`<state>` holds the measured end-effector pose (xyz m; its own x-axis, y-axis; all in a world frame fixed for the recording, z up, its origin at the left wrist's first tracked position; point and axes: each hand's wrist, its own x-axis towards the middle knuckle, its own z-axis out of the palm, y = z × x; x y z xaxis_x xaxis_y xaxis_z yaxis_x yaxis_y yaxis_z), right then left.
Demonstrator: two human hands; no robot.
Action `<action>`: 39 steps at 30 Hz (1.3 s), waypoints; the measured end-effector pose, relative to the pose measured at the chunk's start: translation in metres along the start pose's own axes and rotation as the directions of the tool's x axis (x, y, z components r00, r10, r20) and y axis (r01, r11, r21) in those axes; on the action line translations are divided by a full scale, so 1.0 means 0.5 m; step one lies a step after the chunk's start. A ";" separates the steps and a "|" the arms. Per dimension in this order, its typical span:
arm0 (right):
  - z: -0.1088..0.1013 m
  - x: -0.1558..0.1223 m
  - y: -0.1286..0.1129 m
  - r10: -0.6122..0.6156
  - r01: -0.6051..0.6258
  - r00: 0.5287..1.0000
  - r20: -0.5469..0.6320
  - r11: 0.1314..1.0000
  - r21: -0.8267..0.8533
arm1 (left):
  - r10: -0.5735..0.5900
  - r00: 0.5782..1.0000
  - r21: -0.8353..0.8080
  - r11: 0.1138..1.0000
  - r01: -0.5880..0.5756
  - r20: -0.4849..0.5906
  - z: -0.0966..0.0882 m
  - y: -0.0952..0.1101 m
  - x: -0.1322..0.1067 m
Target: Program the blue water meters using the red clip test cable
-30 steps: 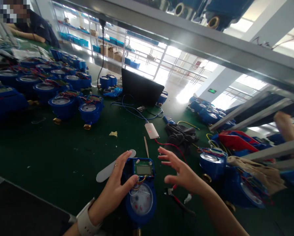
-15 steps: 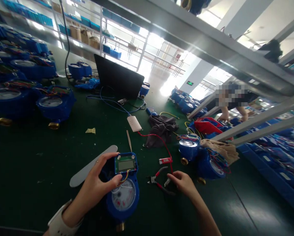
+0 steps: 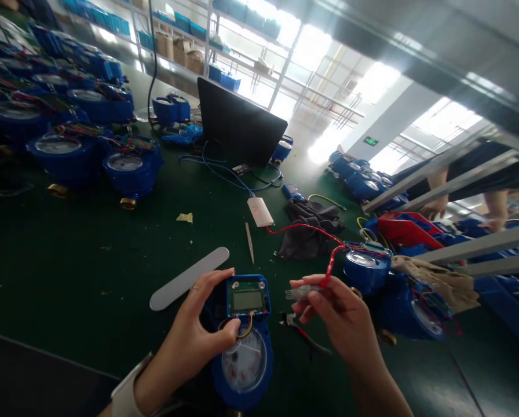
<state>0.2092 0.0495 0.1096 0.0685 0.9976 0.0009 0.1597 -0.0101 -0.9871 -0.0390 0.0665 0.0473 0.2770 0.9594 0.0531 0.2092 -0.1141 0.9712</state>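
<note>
My left hand [image 3: 205, 324] grips a blue water meter [image 3: 263, 353] by its upper housing, thumb on the near edge and fingers on the far side. The housing shows a green circuit board with a small display [image 3: 248, 299] and yellow and dark wires; a round clear dial lies below it. Between the fingers of my right hand [image 3: 340, 310] is a pin connector [image 3: 303, 292], its metal pins pointing left toward the meter, apart from it. A red cable [image 3: 303, 225] runs from it to a white box [image 3: 260, 212]. Cutting pliers [image 3: 305, 336] lie below my right hand.
Tweezers [image 3: 249, 243] and a grey flat strip [image 3: 189, 278] lie behind the meter. A dark cloth [image 3: 314, 226] and a laptop [image 3: 240, 124] sit farther back. More blue meters [image 3: 131, 165] stand left and right. Across the rack, a co-worker's hands [image 3: 435, 207] reach into parts.
My right hand has lifted the connector off the table and turned its pins toward the meter, raising the red cable. My left hand still holds the meter. The camera view has shifted.
</note>
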 end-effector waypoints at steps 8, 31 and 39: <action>0.041 0.017 0.019 -0.006 0.010 0.998 -0.059 0.998 0.067 | 0.462 0.887 0.496 0.765 -0.410 0.020 0.019 0.087 0.019; 0.100 0.023 0.041 -0.006 0.050 0.992 -0.127 0.937 0.346 | 0.438 0.869 0.454 0.742 -0.494 0.229 0.045 0.086 0.052; 0.091 0.023 0.038 -0.012 0.051 0.991 -0.135 0.956 0.290 | 0.513 0.823 0.491 0.666 -0.562 0.246 0.030 0.071 0.033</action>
<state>0.1681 0.0638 0.0835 0.1984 0.9795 0.0346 -0.1290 0.0611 -0.9898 -0.0126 0.0746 0.0793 0.5654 0.6675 0.4845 0.4442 -0.7413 0.5031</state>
